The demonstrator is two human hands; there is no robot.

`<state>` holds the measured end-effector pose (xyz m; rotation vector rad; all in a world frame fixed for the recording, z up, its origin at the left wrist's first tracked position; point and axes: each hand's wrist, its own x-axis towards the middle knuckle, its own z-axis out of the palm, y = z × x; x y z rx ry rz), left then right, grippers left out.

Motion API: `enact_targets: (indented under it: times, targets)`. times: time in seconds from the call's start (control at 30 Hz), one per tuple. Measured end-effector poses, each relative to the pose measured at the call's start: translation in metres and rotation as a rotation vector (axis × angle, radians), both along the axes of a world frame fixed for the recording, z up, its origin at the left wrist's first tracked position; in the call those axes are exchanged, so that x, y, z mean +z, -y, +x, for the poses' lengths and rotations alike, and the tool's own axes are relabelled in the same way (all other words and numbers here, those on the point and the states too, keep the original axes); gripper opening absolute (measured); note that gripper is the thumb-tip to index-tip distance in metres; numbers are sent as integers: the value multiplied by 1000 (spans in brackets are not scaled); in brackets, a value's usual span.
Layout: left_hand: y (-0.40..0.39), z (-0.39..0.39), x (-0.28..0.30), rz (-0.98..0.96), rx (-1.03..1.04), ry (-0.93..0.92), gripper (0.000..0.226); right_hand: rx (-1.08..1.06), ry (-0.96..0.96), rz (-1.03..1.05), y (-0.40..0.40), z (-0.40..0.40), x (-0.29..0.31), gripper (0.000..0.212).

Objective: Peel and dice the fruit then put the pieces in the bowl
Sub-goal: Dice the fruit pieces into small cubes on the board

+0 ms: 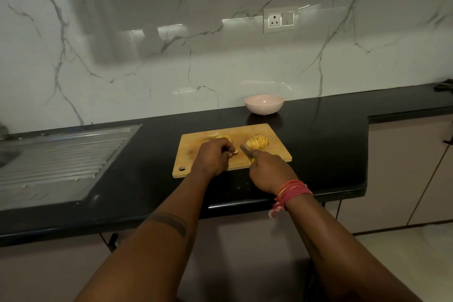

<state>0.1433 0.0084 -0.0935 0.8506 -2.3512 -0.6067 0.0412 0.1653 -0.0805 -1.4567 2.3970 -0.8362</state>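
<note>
Wooden cutting board [274, 152] steady, we keep left hand [213, 156] fingers pinching the fruit piece [234, 152] tucked, right hand [268, 171] gripping the knife [246, 151].

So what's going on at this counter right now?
A person is cutting fruit on a wooden cutting board on a black counter. The right hand grips a knife, blade angled toward the left hand, which pinches a small pale fruit piece. A sliced yellow fruit half lies on the board beyond the knife. The pink bowl behind the board looks empty.
</note>
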Motion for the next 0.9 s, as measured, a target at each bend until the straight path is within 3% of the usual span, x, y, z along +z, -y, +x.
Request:
enact_targets:
  times: [0.17,0.37,0.5,0.9]
  targets:
    - [5,-5,7,100,16,-26,12,-8,44,-18,-3,-2,-1,58]
    - [4,-13,2,19,128,14,16,10,28,-9,-1,-1,1,60]
    - [2,-6,-2,-19,50,-6,27,-29,-4,1,0,3,0,56]
    - [2,-11,-4,-25,124,30,19,-70,53,-30,2,14,2,57]
